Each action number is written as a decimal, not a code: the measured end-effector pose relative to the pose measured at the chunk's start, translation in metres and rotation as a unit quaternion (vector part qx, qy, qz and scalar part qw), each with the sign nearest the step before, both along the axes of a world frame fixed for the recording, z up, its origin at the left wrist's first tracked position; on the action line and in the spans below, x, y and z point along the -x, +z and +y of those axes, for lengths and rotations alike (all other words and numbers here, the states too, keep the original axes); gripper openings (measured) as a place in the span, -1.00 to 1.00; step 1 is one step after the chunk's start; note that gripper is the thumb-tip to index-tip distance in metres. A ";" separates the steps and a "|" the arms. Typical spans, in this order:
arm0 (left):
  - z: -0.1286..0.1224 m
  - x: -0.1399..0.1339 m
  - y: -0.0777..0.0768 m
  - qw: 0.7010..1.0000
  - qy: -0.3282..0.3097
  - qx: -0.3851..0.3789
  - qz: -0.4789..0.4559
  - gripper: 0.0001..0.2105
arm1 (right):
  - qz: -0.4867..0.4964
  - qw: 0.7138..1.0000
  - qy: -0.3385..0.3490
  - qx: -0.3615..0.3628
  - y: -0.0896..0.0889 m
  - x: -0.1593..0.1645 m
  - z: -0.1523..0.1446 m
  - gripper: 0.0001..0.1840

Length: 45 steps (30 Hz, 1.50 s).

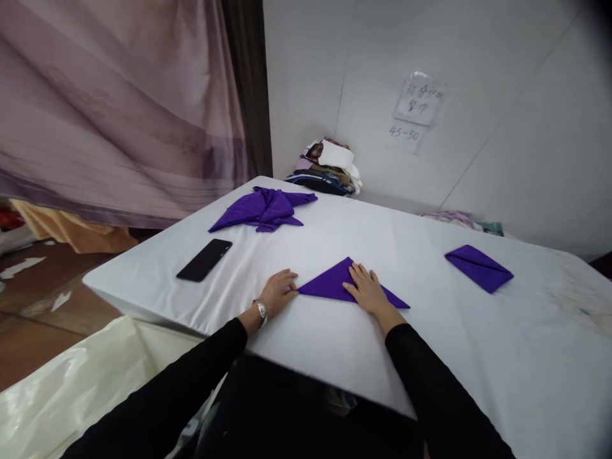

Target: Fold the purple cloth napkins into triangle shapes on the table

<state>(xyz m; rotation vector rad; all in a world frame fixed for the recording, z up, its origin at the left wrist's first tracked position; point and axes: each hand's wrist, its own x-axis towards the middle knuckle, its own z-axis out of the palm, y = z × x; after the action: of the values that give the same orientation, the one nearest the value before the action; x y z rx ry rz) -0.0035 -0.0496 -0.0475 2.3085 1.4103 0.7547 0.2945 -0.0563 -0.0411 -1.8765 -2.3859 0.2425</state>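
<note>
A purple cloth napkin lies on the white-covered table in front of me, folded into a flat triangle with its peak pointing away. At its left corner, my left hand has thumb and fingers closed around the tip. My right hand presses flat on the right half, fingers stretched out and a little apart, hiding part of the cloth. Off to the right rests another purple napkin, folded into a compact diamond with a crease along it. Loose purple napkins lie crumpled at the back left.
A black phone lies near the table's left edge. The white tablecloth covers the table. Behind it, a pile of folded fabrics stands by the wall. A pink curtain hangs at left, above a pale plastic-covered surface.
</note>
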 end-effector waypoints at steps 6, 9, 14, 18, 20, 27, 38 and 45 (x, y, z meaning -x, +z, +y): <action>0.003 -0.002 0.010 0.999 0.040 -0.025 0.022 -0.87 | -0.001 1.000 0.000 0.001 0.000 0.001 0.000 -0.20; 0.003 -0.035 0.022 0.999 -0.005 -0.047 0.017 -0.77 | -0.006 1.000 -0.001 -0.002 0.000 0.002 -0.001 -0.21; 0.003 -0.102 0.027 0.981 -0.144 -0.039 0.126 -0.52 | -0.012 1.000 -0.002 0.001 0.000 0.002 0.000 -0.23; 0.006 -0.117 0.012 0.966 -0.159 -0.007 0.202 -0.29 | -0.009 1.000 0.004 0.003 0.002 0.002 0.000 -0.22; 0.008 -0.113 0.006 0.965 -0.151 -0.001 0.212 -0.26 | -0.010 1.000 0.006 0.005 0.004 0.002 -0.001 -0.21; 0.012 -0.088 0.012 0.969 -0.087 0.065 0.221 -0.24 | -0.004 1.000 0.005 0.002 0.005 0.003 -0.001 -0.23; 0.024 -0.152 0.012 0.974 -0.121 0.027 0.187 -0.29 | 0.005 1.000 0.011 -0.014 0.004 0.003 -0.001 -0.36; 0.032 -0.146 0.003 0.967 -0.124 0.016 0.221 -0.25 | 0.022 0.999 0.004 -0.026 0.009 -0.018 -0.007 -0.27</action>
<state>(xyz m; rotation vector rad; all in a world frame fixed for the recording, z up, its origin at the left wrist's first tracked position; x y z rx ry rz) 0.1423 -0.0174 -0.0450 2.6688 1.2430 0.1453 0.3127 -0.0635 -0.0321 -1.8216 -2.3479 0.2182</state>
